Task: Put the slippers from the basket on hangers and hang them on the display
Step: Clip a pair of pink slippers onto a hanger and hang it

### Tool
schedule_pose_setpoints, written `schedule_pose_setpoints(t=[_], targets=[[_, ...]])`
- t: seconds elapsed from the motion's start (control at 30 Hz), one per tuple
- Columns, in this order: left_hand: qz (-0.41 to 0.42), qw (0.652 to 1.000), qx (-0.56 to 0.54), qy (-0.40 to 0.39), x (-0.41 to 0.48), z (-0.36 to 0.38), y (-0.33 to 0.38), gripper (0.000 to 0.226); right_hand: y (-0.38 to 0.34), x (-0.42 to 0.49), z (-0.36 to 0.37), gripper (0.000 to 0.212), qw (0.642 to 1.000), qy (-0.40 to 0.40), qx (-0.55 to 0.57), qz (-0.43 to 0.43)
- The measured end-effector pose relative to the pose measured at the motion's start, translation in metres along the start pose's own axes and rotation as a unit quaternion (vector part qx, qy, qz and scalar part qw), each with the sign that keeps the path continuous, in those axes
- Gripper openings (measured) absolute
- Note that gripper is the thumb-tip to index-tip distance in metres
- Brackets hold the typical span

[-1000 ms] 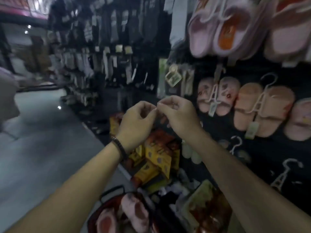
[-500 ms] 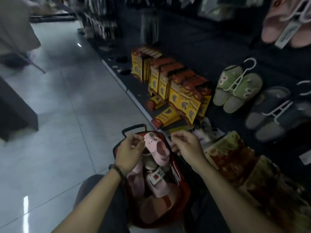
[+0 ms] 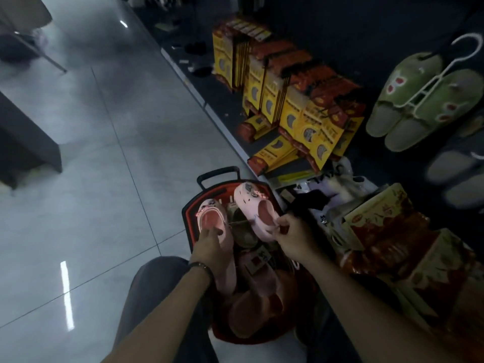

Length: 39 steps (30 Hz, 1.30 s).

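A glossy grey tiled floor (image 3: 104,179) fills the left side, showing 2 bright streaks of reflected light, with a dark cabinet (image 3: 23,142) at its left edge. On the low shelf (image 3: 222,111) to the right, yellow and red boxes (image 3: 288,100) stand in rows, a few lying flat in front. Nearer, a crumpled white plastic bag (image 3: 337,182) lies between them and red and cream packets (image 3: 387,231).

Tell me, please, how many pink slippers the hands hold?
2: left slipper in the left hand, right slipper pinched by the right hand, above the basket; more lie half-hidden below.
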<state>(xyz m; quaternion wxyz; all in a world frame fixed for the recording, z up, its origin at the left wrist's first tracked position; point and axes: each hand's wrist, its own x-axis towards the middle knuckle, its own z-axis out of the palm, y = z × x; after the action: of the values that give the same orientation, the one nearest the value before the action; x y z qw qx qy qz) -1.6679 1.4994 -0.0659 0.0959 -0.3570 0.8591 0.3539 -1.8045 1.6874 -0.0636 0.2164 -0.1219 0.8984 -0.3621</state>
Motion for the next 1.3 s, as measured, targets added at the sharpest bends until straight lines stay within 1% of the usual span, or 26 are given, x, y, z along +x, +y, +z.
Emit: schedule_pose_setpoints(t=[0.07,0.17,0.3,0.43,0.53,0.6,0.73,0.77,0.83,0.9,1.0,1.07,1.13,1.23,1.27,1.3], targets=[[-0.004,0.999,0.036,-0.025,0.009,0.005,-0.005,0.05,0.0,0.011,0.004,0.037,0.998,-0.018,-0.062,-0.012],[-0.012,0.997,0.06,-0.054,0.019,0.011,-0.01,0.048,0.001,0.023,0.013,0.052,0.99,-0.067,-0.123,-0.016],[-0.023,0.997,0.065,-0.041,0.025,0.02,-0.011,0.045,0.011,0.037,0.031,0.056,0.986,-0.09,-0.141,-0.003],[-0.023,0.998,0.056,-0.018,0.028,0.024,-0.012,0.042,0.011,0.042,0.043,0.051,0.983,-0.102,-0.155,-0.01],[-0.008,0.997,0.07,-0.01,0.026,0.025,-0.014,0.04,0.005,0.04,0.046,0.032,0.979,-0.098,-0.176,-0.016],[0.011,0.996,0.088,-0.008,0.022,0.025,-0.015,0.038,0.001,0.037,0.046,0.028,0.979,-0.09,-0.178,-0.028],[0.062,0.994,0.091,-0.013,0.007,0.027,-0.011,0.033,-0.011,0.021,0.043,0.04,0.982,-0.054,-0.174,-0.058],[0.07,0.993,0.095,-0.016,0.002,0.027,-0.011,0.034,-0.014,0.014,0.042,0.039,0.981,-0.047,-0.177,-0.063],[0.077,0.992,0.101,-0.017,-0.008,0.03,-0.01,0.035,-0.017,-0.001,0.042,0.031,0.982,-0.026,-0.172,-0.075],[0.068,0.993,0.092,-0.018,-0.018,0.033,-0.009,0.031,-0.02,-0.018,0.044,0.022,0.982,0.002,-0.168,-0.081],[0.059,0.994,0.092,-0.016,-0.033,0.04,-0.008,0.025,-0.019,-0.042,0.055,0.017,0.988,0.034,-0.131,-0.078],[0.061,0.992,0.106,-0.013,-0.039,0.041,-0.009,0.024,-0.018,-0.058,0.064,0.024,0.992,0.029,-0.1,-0.069],[0.054,0.992,0.111,-0.016,-0.04,0.04,-0.013,0.025,-0.016,-0.075,0.072,0.036,0.995,-0.014,-0.086,-0.051],[0.04,0.992,0.115,-0.026,-0.044,0.04,-0.012,0.029,-0.009,-0.087,0.077,0.041,0.99,-0.045,-0.123,-0.047],[0.034,0.993,0.111,-0.037,-0.046,0.042,-0.013,0.03,-0.008,-0.089,0.077,0.046,0.988,-0.046,-0.14,-0.05],[0.045,0.989,0.131,-0.044,-0.048,0.044,-0.013,0.031,-0.007,-0.089,0.077,0.054,0.985,-0.048,-0.158,-0.054]])
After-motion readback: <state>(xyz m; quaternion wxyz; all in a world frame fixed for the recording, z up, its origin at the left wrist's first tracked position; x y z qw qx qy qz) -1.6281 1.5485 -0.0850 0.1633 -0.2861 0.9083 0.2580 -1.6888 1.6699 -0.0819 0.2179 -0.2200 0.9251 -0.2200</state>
